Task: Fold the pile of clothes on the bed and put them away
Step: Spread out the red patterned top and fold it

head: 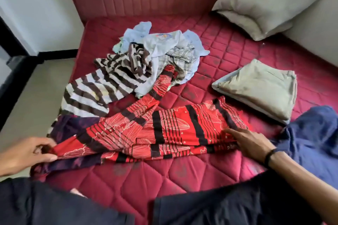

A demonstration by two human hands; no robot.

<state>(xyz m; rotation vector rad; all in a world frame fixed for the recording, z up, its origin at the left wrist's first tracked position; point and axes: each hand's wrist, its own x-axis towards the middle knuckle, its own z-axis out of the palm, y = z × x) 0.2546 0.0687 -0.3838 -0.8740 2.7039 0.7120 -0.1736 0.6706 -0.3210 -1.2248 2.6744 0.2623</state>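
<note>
Clothes still make up most of the job: seen from the head camera, the unfolded pile (146,60) sits in the upper middle of the frame on the quilted red mattress (173,179), a tangle of pale blue pieces, a checked shirt and a brown-and-white striped top (95,89) that spills toward the left. Only one piece looks finished, a grey-green folded garment (259,87) lying squared off at the right, well apart from the pile. A blue cloth (311,139) lies rumpled at the right edge, and a pillow (265,9) leans in the upper right corner. So I'd judge the task barely begun: one item folded, nothing put away, the heap left to do.

The piece in hand is a red patterned cloth with black bands (164,133), spread across the lower middle of the frame, its far end trailing up into the pile. The left hand (27,153), at the lower left, pinches the cloth's left edge between thumb and curled fingers, with a dark purple fabric (73,128) bunched just beside it. The right hand (250,144), reaching in from the lower right with a dark band on its wrist, lies on the cloth's right end, fingers fairly straight and pressing it flat rather than gripping, as far as I can tell. It looks like the cloth is being stretched out for its first fold.
</note>
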